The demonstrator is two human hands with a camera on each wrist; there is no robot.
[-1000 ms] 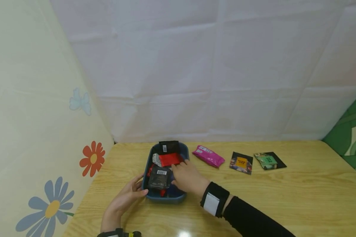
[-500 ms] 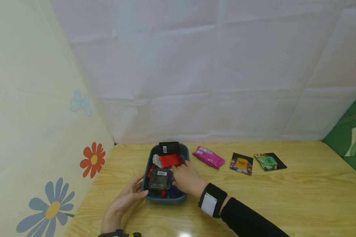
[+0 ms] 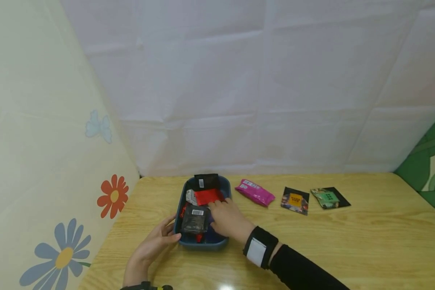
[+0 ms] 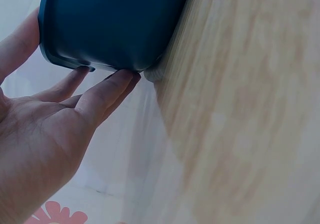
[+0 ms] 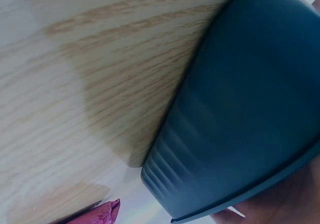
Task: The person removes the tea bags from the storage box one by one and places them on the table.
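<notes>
A dark blue plastic bin (image 3: 203,245) stands on the table, filled with small packets. My left hand (image 3: 153,241) holds its near left corner; in the left wrist view the thumb lies at the rim and the fingers against the wall (image 4: 110,28). My right hand (image 3: 229,217) reaches over the right rim, fingers bent down among the packets. Its fingertips are hidden, so I cannot tell what they hold; a bit of purple shows beside them. Near them lie a red packet (image 3: 207,196) and a black packet with a barcode (image 3: 195,222). Another black packet (image 3: 207,181) leans at the far end.
To the right of the bin lie a pink packet (image 3: 255,192), a black packet with an orange label (image 3: 295,199) and one with a green label (image 3: 329,197). A white sheet (image 3: 257,100) hangs behind the wooden table (image 3: 330,249).
My right hand shifts slightly within the bin, and its wrist moves a little toward the left. The black barcode packet moves slightly. My left hand stays on the bin.
</notes>
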